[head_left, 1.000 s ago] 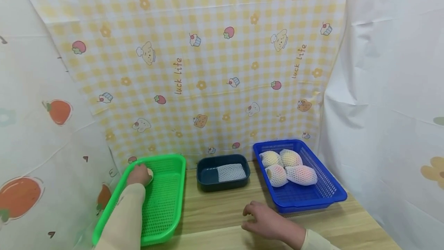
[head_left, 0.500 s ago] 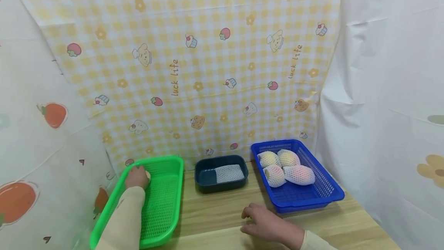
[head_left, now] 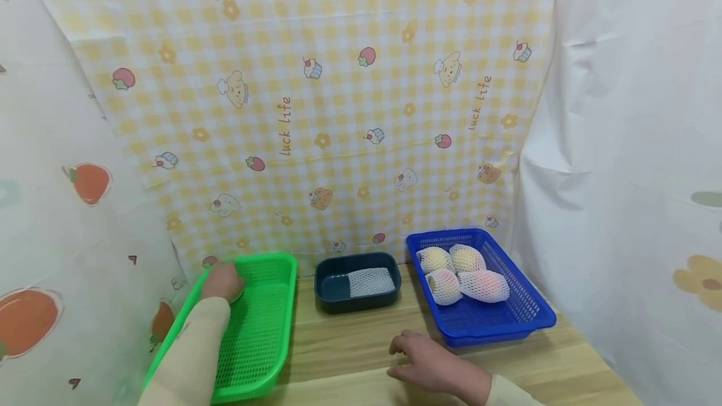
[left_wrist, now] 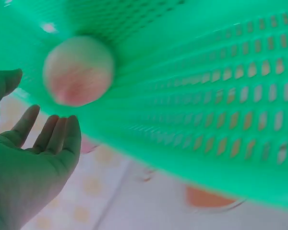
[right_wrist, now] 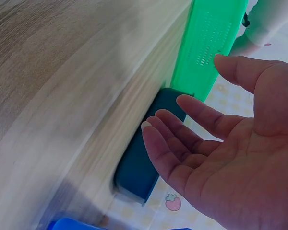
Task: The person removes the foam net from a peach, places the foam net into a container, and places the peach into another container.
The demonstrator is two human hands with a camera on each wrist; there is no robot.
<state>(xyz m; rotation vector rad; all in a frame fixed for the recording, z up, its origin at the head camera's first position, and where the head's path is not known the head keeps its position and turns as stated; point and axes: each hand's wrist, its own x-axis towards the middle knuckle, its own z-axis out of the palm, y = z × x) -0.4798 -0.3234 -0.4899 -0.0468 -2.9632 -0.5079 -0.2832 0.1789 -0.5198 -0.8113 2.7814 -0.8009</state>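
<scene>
My left hand (head_left: 222, 282) is over the far left corner of the green basket (head_left: 284, 331). In the left wrist view its loosely bent fingers stand a little apart from a round pink-and-cream fruit, likely a peach (left_wrist: 79, 72), which lies in the basket. The head view has that fruit almost wholly hidden behind the hand. My right hand (head_left: 431, 362) hovers low over the wooden table (head_left: 338, 356), fingers relaxed, holding nothing. It is nearest to the blue basket (head_left: 496, 334).
Several fruits in white foam nets (head_left: 484, 286) lie in the blue basket at right. Between the baskets stands a dark teal box (head_left: 333, 306) with a flat white foam net (head_left: 371, 282) inside. A checked cloth (head_left: 338, 93) hangs behind the table.
My left hand has shifted slightly toward the basket's far left rim, and it now covers more of the fruit. The right hand stays about where it was. The head view moved a little.
</scene>
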